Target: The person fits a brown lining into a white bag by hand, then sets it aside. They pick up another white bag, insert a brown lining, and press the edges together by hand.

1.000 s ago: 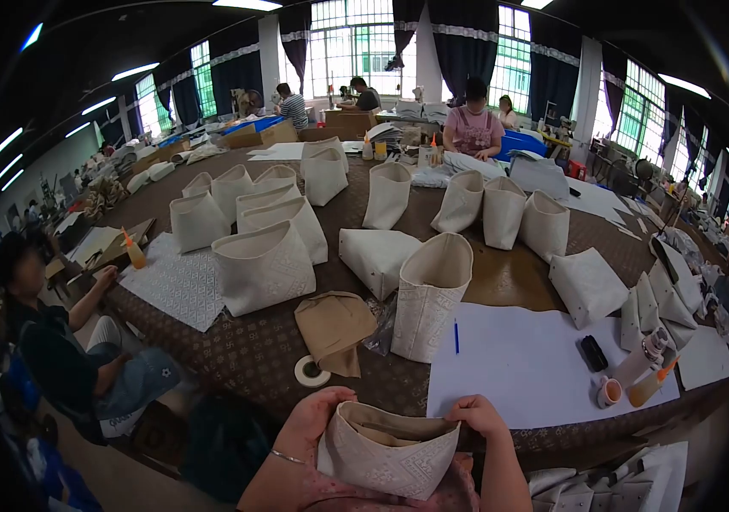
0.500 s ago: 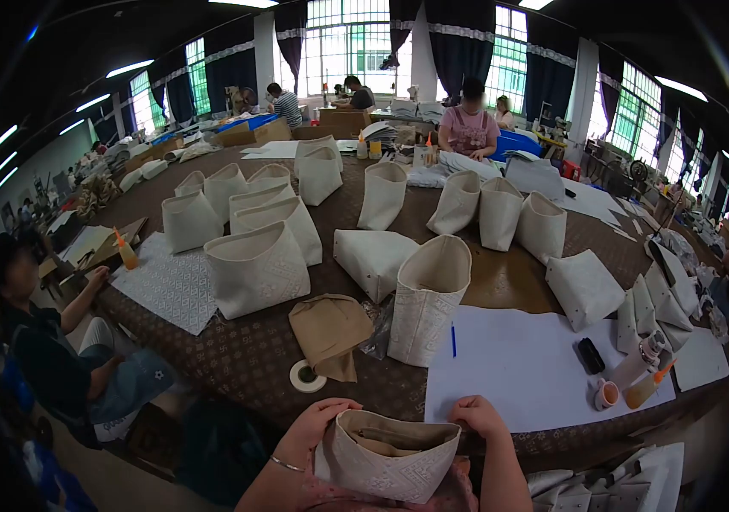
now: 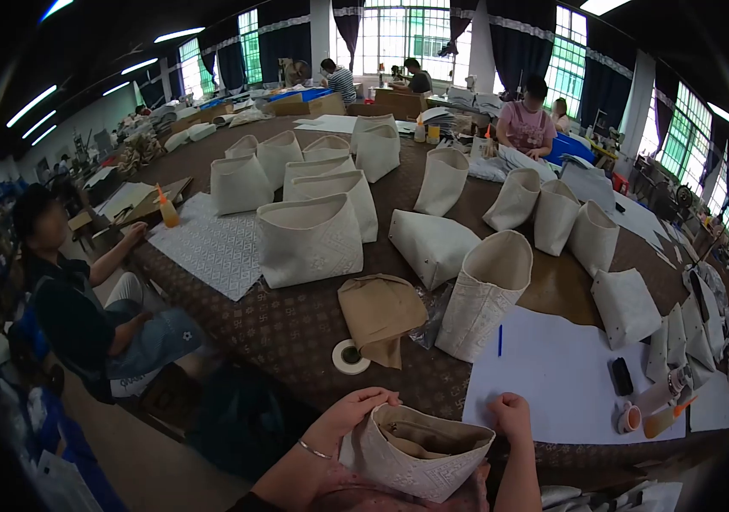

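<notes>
A white embossed bag (image 3: 433, 476) with a beige lining sits at my lap, its mouth facing up. My left hand (image 3: 363, 410) is closed on the left side of its rim, wearing a bracelet at the wrist. Just past the bag's right corner, my right hand (image 3: 511, 413) is curled closed and apart from the rim. Whatever its fingers may hold is hidden. In front of the bag lie a roll of tape (image 3: 351, 357) and a folded brown paper piece (image 3: 379, 314). Another white bag (image 3: 484, 294) stands upright beyond them.
Several similar bags (image 3: 311, 243) stand across the patterned brown tabletop (image 3: 236, 337). At right, a white sheet (image 3: 544, 363) carries a blue pen (image 3: 500, 340), a black object (image 3: 621, 375) and a glue bottle (image 3: 667, 420). One person (image 3: 96, 299) sits at left; another (image 3: 528, 124) works across the table.
My right hand has moved off the bag's right corner, slightly up and away. The view has swung left, so the table's things appear farther right. My left hand still holds the bag.
</notes>
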